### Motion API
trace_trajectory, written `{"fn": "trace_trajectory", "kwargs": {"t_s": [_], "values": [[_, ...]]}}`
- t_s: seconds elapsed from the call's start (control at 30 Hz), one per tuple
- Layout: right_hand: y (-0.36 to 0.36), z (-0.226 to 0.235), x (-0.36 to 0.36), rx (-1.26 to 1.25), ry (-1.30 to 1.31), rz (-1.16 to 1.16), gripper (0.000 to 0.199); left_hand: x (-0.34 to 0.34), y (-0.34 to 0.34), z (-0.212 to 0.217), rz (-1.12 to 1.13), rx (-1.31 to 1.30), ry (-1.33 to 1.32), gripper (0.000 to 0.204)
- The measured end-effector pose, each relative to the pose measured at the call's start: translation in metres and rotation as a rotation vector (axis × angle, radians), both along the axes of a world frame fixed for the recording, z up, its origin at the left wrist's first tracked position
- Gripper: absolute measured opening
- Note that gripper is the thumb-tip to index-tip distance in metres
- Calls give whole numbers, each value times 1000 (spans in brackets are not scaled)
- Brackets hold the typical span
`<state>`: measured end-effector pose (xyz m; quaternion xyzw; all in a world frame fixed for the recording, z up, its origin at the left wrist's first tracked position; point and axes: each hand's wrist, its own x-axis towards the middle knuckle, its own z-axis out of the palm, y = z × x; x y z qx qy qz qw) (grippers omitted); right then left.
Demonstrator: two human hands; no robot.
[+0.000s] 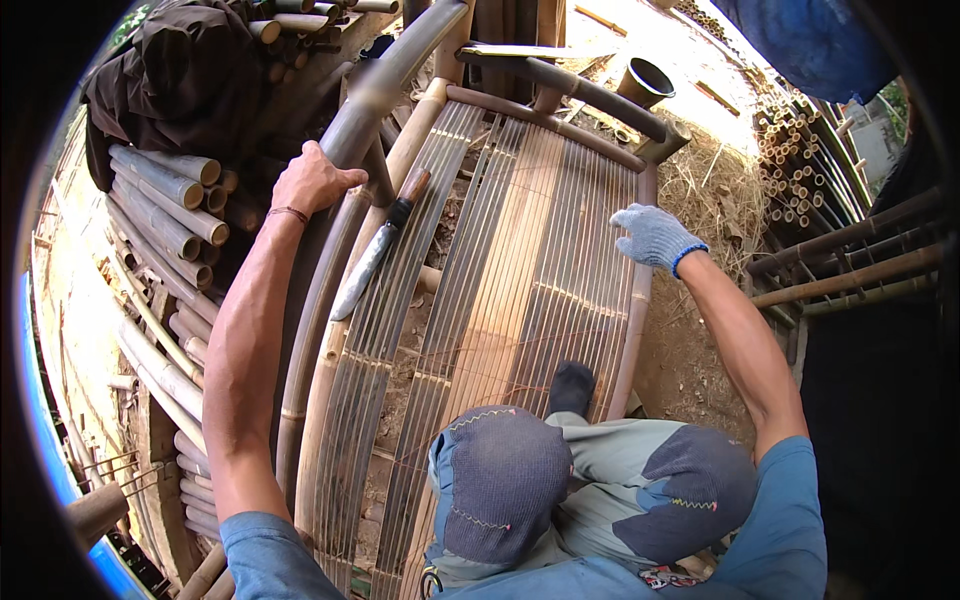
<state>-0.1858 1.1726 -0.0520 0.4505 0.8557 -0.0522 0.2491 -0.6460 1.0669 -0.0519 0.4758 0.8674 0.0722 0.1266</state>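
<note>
My bare left hand (316, 184), with a thin band at the wrist, grips a thick dark bamboo rail (352, 130) on the left side of a bamboo bench. My right hand (652, 236) wears a grey knit glove with a blue cuff. It is over the right edge of the slatted seat (520, 240), fingers apart and holding nothing; whether it touches the frame I cannot tell. Beside the left rail, a large knife (370, 262) with a wooden handle lies on the slats, its handle pointing away from me. My knees and one dark-socked foot are on the seat.
Cut bamboo poles (180, 210) are stacked at the left, beneath a dark cloth (180, 80). A black bucket (646, 82) stands beyond the bench. More bamboo (795, 150) is bundled at the far right, near a bamboo frame (860, 262). Gaps show between the slats.
</note>
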Motion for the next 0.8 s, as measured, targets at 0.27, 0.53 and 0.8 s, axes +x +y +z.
{"fn": "trace_trajectory", "kwargs": {"t_s": [0.27, 0.53, 0.8], "values": [[105, -39, -5, 247, 47, 159, 27, 12, -10, 12, 11, 15, -24, 77], [211, -150, -24, 192, 194, 43, 40, 21, -9, 12, 74, 39, -4, 78], [253, -209, -148, 213, 617, 586, 49, 68, 7, -6, -250, 492, 342, 69]]}}
